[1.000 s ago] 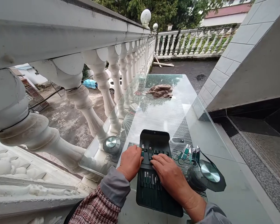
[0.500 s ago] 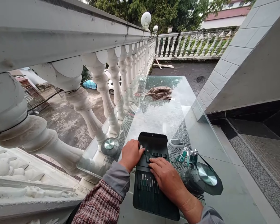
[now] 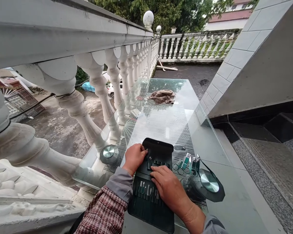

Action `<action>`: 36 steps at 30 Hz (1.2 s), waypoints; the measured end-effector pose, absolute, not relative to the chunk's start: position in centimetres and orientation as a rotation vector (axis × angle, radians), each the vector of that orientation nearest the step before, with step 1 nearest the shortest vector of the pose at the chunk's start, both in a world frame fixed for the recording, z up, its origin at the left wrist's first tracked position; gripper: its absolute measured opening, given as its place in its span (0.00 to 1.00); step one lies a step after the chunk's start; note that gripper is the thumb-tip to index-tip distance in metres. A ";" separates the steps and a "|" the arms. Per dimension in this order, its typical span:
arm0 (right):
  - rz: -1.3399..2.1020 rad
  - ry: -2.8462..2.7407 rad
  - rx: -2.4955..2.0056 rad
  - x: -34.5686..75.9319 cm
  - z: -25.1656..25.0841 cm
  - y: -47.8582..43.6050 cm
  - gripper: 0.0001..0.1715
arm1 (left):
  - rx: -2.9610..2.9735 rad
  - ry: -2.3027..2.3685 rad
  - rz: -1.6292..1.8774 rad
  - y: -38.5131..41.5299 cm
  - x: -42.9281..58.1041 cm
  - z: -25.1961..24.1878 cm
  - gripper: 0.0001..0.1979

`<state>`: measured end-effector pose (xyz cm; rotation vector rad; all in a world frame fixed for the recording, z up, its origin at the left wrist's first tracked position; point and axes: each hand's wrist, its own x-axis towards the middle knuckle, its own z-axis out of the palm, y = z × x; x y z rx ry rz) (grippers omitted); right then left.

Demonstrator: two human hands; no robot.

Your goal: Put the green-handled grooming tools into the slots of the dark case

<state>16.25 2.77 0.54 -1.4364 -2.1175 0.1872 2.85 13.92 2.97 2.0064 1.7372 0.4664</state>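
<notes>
A black manicure case [image 3: 150, 216] lies unfolded on the glass table [image 3: 236, 188]. In its lower half, a row of small metal tools [image 3: 146, 191] with dark green handles sits in slots. My left hand [image 3: 133, 159] is at the case's upper left edge, thumb and fingers closed on it; whatever else they may pinch is hidden. Over the middle of the case lies my right hand [image 3: 169, 185], its fingers stretched across the holder loops [image 3: 160, 162]. To the right are nail clippers [image 3: 186, 160], another clipper [image 3: 195, 165] and green-handled scissors [image 3: 179, 167].
Round table supports [image 3: 109, 154] show at left and right under the glass. A grey oval object [image 3: 180, 148] lies beyond the case, and a crumpled brown cloth [image 3: 162, 97] farther back. A white balustrade [image 3: 88, 113] runs along the left; steps [image 3: 266, 149] are at right.
The view has shifted slightly, so everything sits a little more to the left. The case has tilted a bit, its lower end swinging left. Both hands stay on it.
</notes>
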 end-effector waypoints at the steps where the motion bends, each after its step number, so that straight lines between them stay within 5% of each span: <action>1: 0.192 -2.114 -1.435 16.3 0.5 2.8 0.11 | 1.986 1.717 0.522 14.0 2.9 2.9 0.07; 11: 0.180 -2.007 -1.342 16.3 0.5 2.8 0.11 | 1.740 1.288 1.102 13.0 4.1 4.4 0.09; 19: 0.116 -1.486 -1.401 16.7 1.5 2.5 0.03 | 1.582 0.926 0.946 9.2 5.6 4.4 0.10; 27: 0.445 -1.274 -1.669 20.8 2.3 3.1 0.08 | 1.573 0.963 0.882 8.3 3.9 5.0 0.08; 36: 0.292 -1.395 -2.059 24.1 0.3 4.9 0.12 | 1.913 1.111 0.678 7.1 0.9 4.7 0.10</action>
